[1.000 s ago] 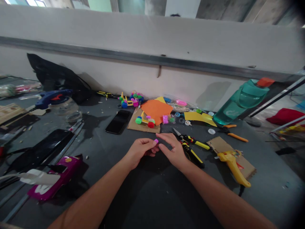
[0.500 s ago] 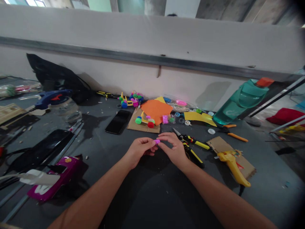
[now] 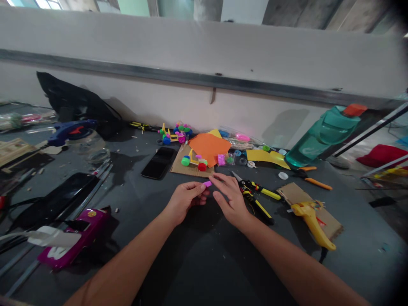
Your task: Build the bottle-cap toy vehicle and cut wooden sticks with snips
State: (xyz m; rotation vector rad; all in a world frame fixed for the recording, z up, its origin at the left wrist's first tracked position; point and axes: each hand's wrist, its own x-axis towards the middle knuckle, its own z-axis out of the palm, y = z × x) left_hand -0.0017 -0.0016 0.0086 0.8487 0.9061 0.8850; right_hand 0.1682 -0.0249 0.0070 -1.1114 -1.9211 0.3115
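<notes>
Between the thumb and fingers of my left hand [image 3: 188,198] is a small pink-purple piece [image 3: 207,184], too small to tell its kind. My right hand [image 3: 230,199] is just to the right, thumb and fingers apart, its fingertips close to the piece. Whether they touch it I cannot tell. Beyond my hands a little toy car with green and red wheels [image 3: 194,160] stands on a cardboard piece [image 3: 178,166], partly under orange paper [image 3: 208,145]. Scissors and pliers with yellow-black handles [image 3: 259,208] lie right of my right hand.
A black phone [image 3: 158,162] lies behind my left hand. To the right are a yellow glue gun [image 3: 310,221] on cardboard and a teal bottle [image 3: 321,136]. On the left stand a purple power strip [image 3: 75,238] and a blue glue gun [image 3: 72,131].
My right thumb and fingers have spread and come away from the pink-purple piece. The piece now tilts upward and stays in my left hand.
</notes>
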